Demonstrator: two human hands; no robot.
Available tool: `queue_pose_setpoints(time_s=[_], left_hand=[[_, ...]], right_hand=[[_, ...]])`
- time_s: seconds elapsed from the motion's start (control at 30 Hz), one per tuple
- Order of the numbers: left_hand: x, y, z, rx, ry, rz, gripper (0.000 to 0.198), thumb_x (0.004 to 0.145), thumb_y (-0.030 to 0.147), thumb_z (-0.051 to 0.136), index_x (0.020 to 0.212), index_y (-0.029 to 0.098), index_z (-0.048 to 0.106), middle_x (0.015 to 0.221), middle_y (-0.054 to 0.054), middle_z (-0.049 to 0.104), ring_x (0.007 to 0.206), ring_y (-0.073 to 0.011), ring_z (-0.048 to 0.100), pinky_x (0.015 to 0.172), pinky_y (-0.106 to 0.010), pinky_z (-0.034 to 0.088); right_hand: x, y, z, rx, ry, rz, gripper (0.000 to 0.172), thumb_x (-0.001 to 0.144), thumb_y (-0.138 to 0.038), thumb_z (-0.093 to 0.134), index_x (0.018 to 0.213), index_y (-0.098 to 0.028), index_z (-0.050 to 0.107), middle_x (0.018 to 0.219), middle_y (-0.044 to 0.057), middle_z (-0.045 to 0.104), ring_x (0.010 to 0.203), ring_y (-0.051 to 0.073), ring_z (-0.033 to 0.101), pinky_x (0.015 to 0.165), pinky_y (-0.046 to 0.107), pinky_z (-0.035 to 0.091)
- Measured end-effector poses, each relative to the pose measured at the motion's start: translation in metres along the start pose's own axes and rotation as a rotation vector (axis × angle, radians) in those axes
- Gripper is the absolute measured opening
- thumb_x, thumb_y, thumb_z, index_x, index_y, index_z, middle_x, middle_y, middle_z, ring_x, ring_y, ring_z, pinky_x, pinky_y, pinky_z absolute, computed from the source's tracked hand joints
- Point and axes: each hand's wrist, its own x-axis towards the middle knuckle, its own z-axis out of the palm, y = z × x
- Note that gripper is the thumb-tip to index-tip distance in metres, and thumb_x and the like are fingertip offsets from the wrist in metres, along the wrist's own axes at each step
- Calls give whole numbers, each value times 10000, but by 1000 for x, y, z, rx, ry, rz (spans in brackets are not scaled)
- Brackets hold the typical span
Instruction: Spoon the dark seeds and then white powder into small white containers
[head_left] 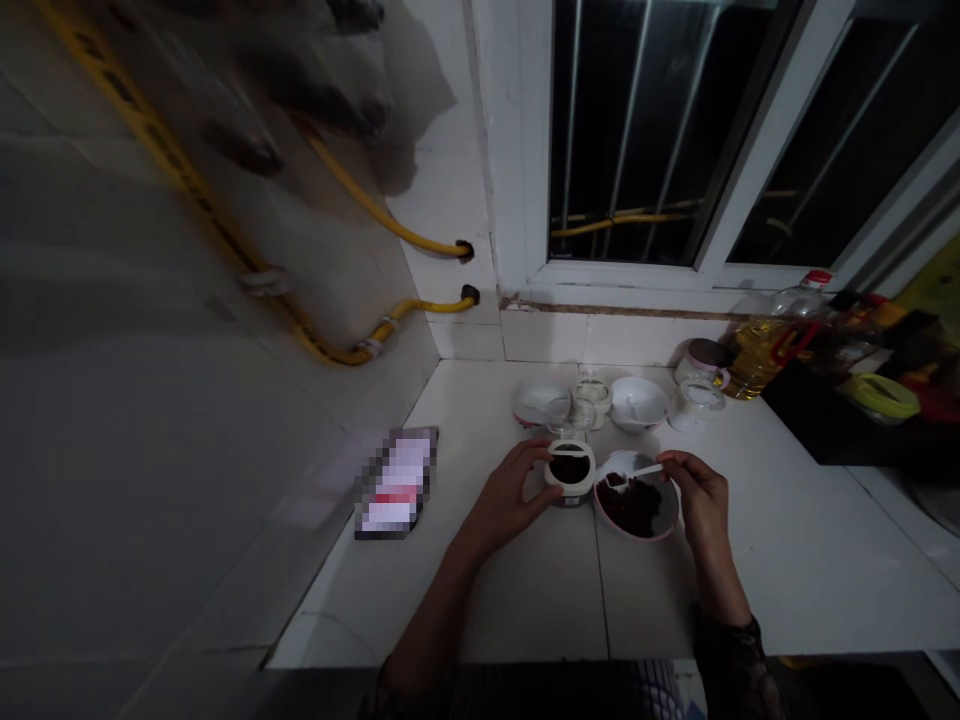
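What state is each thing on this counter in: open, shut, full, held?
small white jar: open, dark contents, gripped by left hand
bowl: upright, holds dark food
white spoon: held by right hand at the bowl's far edge
oil bottle: standing, red cap on

White spoon (627,467) over bowl (637,536) (jar (570,491) alongside)
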Motion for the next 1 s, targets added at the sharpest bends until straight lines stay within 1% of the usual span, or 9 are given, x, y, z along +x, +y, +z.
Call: queue_pose_setpoints(time_s=[0.1,0.2,0.33,0.4,0.6,0.7,0.8,0.9,1.0], left_hand=[[0,-1,0,0,-4,5,296,890,276,668,1156,252,538,1337,-107,573,1234,-257,579,1019,-459,501],[0,-3,0,-1,2,4,293,893,279,664,1156,247,541,1331,-113,572,1239,-259,576,1022,-454,500],[1,-2,0,1,4,6,268,888,273,668,1127,237,552,1319,-117,578,1252,-263,569,1043,-459,481],[1,-2,1,2,3,0,266,883,273,673,1120,235,558,1320,-117,579,1251,-266,571,1045,-461,479],[0,-2,1,-3,5,5,306,883,263,672,1159,244,541,1340,-115,571,1246,-262,576,1019,-459,501],[0,-2,1,8,10,7,280,888,272,669,1138,244,547,1327,-112,575,1241,-260,579,1022,-457,499],[0,-1,1,10,11,13,269,892,280,664,1132,239,548,1320,-111,578,1236,-257,583,1023,-450,497],[0,-1,0,18,9,10,275,892,282,662,1138,241,545,1318,-109,578,1228,-256,586,1012,-446,501],[0,-2,0,23,8,5,281,888,275,665,1140,245,545,1319,-107,578,1227,-255,586,1010,-447,501]], right_hand=[[-7,-8,12,-11,-3,-135,256,784,-434,635,769,-191,715,595,-2,620,605,181,582,629,307,471],[-14,-16,25,-102,-13,-444,190,888,-344,590,831,-212,715,757,36,687,779,218,643,737,354,508],[-20,-22,33,-302,-207,-919,230,911,-137,516,964,-241,714,874,51,741,960,243,649,861,417,499],[-20,-23,30,-344,-245,-1020,276,900,-96,499,1012,-243,704,879,48,743,956,244,654,863,429,496],[-2,-9,-4,-382,17,-861,185,917,-153,527,947,-242,687,857,46,729,909,247,642,799,410,480],[10,3,-18,-522,-52,-814,174,907,-184,521,879,-231,686,811,46,726,870,251,640,834,428,455],[11,11,-18,-605,-171,-742,199,887,-191,504,830,-228,691,804,56,726,876,256,643,887,446,426],[5,11,-9,-552,-283,-601,207,878,-223,502,806,-232,696,820,62,726,871,251,639,901,432,428],[0,9,-1,-465,-274,-420,201,838,-288,524,775,-235,708,820,69,732,906,273,629,912,440,422]])
